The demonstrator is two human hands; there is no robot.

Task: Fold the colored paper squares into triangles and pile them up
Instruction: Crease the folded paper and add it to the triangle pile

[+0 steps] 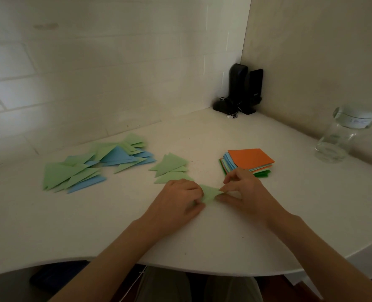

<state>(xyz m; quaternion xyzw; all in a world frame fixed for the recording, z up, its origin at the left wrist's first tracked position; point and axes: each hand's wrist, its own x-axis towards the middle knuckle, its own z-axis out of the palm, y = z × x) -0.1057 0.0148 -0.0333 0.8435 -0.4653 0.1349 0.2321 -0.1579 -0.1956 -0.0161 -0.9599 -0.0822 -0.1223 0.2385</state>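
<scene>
Nearest, both hands meet over one light green paper (pixel 209 194) lying on the white worktop (pixel 115 225); the left hand (pixel 180 198) curls its fingers onto the sheet's 9 o'clock end and the right hand (pixel 241 192) pinches its 3 o'clock corner between thumb and forefinger, presumably to keep the edges matched while the crease is pressed flat; the fold looks nearly made, though the fingers hide most of it. Just beyond, at 11 o'clock from the hands, a small pile of green triangles (pixel 171 167) sits close by, handy for dropping the next one; three or four show. At 1 o'clock, the stack of unfolded squares (pixel 249 160), orange on top with blue and green edges beneath, waits within the right hand's reach; the sheets are too many to count. Further at 10 o'clock sprawls the large heap of green and blue triangles (pixel 93 165), well over a dozen. Far off stand one glass jar (pixel 342 136) at 2 o'clock and two black speakers (pixel 245 88) in the corner at 12.
</scene>
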